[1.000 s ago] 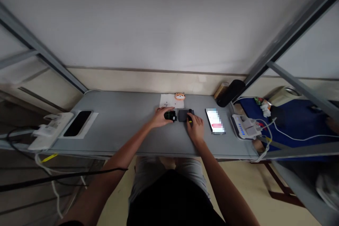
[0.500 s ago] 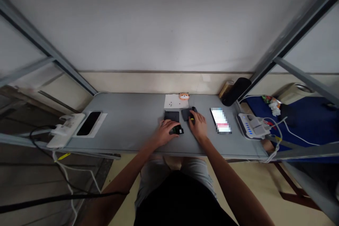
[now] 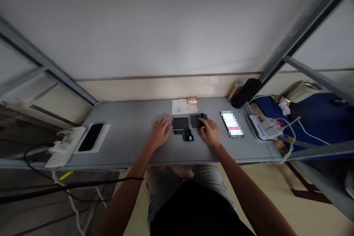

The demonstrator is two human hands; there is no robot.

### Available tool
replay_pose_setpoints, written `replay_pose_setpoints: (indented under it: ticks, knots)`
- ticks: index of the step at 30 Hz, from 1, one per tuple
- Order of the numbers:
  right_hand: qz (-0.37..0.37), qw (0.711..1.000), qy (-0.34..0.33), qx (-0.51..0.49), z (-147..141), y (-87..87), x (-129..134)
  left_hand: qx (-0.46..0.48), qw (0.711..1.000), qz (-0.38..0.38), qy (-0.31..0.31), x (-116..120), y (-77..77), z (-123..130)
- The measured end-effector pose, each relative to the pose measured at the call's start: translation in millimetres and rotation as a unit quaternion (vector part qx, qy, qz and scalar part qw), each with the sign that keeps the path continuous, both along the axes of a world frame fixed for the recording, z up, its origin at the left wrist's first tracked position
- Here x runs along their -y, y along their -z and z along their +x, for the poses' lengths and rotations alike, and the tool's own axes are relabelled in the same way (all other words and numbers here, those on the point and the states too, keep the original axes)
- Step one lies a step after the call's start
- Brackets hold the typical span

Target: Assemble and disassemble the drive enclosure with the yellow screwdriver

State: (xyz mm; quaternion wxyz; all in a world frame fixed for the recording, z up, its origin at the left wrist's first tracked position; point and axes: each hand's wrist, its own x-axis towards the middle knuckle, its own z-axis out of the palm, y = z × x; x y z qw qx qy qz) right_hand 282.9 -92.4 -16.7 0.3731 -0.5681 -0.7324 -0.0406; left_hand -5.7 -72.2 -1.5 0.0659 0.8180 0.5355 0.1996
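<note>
On the grey desk, a dark rectangular case half lies flat beside my left hand. That hand is open, its spread fingers resting at the case half's left edge. Just below the case half lies a green circuit board with a black part, touched by neither hand. A second dark case piece sits to the right, partly covered by my right hand. My right fingers are closed around a small black and yellow tool, probably a screwdriver, mostly hidden by the hand.
Behind the case parts, white paper carries several tiny dark screws and an orange animal-face item. A lit phone lies right, near a black cylinder and a charging station. At left are a dark phone and a power strip.
My left hand has let go of the circuit board and moved left, leaving the board on the desk. My right hand stays by the second case piece. The camera view has shifted slightly.
</note>
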Motion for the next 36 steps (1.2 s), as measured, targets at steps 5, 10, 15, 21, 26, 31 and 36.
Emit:
replay_pose_setpoints:
  ticks: [5,10,15,21,26,31,36]
  knots:
    - [-0.012,1.0,0.002,0.019,1,0.0,-2,0.0,1.0,0.008,0.005,-15,1.6,9]
    - [-0.013,0.999,0.008,0.029,0,0.0,-2,0.01,1.0,0.014,0.02,-7,7.1,8]
    - [-0.009,1.0,0.009,0.029,0,-1.5,-1,0.014,0.999,0.022,0.036,-5,8.0,7]
    - [-0.01,0.999,0.009,0.029,0,-2.6,-1,0.023,0.999,0.019,0.016,-7,10.3,7]
    - [-0.011,1.0,0.006,0.028,0,-1.4,-2,0.026,1.0,0.013,0.004,-6,10.8,7]
    - [-0.01,1.0,-0.002,0.023,2,-0.8,-1,0.025,1.0,0.008,-0.007,-5,10.8,8]
    - [-0.022,1.0,-0.006,0.015,3,-1.8,0,0.023,1.0,0.002,-0.016,-5,11.9,8]
